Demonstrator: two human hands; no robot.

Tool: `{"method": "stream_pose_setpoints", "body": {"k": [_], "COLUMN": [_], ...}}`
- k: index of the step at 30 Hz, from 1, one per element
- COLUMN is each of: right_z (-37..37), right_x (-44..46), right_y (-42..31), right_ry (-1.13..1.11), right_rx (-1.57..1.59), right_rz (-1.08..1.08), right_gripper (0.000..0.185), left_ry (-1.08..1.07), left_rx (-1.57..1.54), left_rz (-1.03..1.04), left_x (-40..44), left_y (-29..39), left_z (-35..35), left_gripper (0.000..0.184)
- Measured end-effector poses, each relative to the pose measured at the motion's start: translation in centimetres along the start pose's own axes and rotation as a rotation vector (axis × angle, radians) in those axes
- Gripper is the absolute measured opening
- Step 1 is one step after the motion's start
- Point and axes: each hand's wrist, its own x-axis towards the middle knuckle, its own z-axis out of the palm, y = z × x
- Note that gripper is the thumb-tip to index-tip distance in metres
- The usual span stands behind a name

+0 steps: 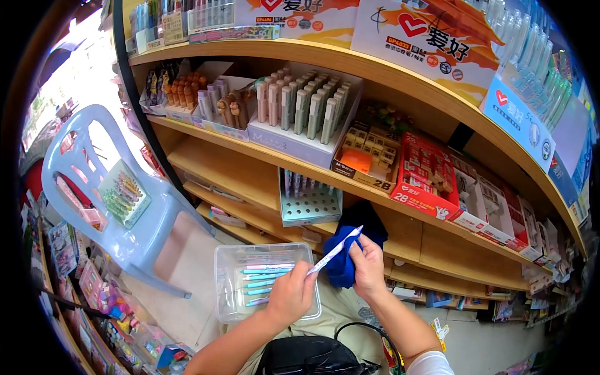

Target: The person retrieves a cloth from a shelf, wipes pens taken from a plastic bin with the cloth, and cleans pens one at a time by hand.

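Observation:
My left hand (292,294) pinches the lower end of a slim white-and-purple pen (335,251), which slants up to the right. My right hand (369,270) is closed on a dark blue cloth (340,267), its thumb near the upper part of the pen. The cloth bunches behind and beside the pen. Below and left of my hands, a clear plastic box (223,275) holds several pens (261,277), mostly turquoise, with pinkish ones at the far side. My left hand is over the box's right side.
Ahead, a wooden shelf (222,132) carries a pen display box (294,140) and red eraser boxes (431,203). A holed display box (310,209) stands on a lower shelf. At left is a blue plastic chair (147,250) with a pen pack (125,195). A black bag (312,357) lies at my lap.

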Motion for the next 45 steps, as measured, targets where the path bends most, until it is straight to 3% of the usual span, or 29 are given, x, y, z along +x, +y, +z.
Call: {"method": "stream_pose_setpoints", "body": {"k": [11, 14, 18, 24, 35, 45], "right_z": [0.5, 0.4, 0.9, 0.9, 0.0, 0.6], "right_x": [-0.6, -0.9, -1.8, -1.0, 0.4, -0.3], "right_y": [0.5, 1.5, 2.6, 2.4, -0.2, 1.0], "right_ry": [-0.077, -0.101, -0.108, -0.16, 0.011, -0.019], "right_rx": [-0.038, -0.253, -0.086, -0.125, 0.054, 0.03], "right_rz": [-0.035, -0.023, 0.076, 0.002, 0.003, -0.04], "right_gripper": [0.02, 0.017, 0.021, 0.024, 0.02, 0.017], "left_ry": [0.002, 0.013, 0.019, 0.024, -0.012, 0.047], "left_rx": [0.037, 0.025, 0.03, 0.009, 0.021, 0.133], "left_rz": [0.006, 0.024, 0.023, 0.008, 0.007, 0.159], "left_x": [-0.3, -0.2, 0.1, 0.3, 0.3, -0.2], "left_y": [0.0, 0.3, -0.1, -0.1, 0.4, -0.1], "left_z": [0.1, 0.2, 0.4, 0.0, -0.4, 0.0], "left_gripper": [0.008, 0.008, 0.008, 0.007, 0.008, 0.011]}}
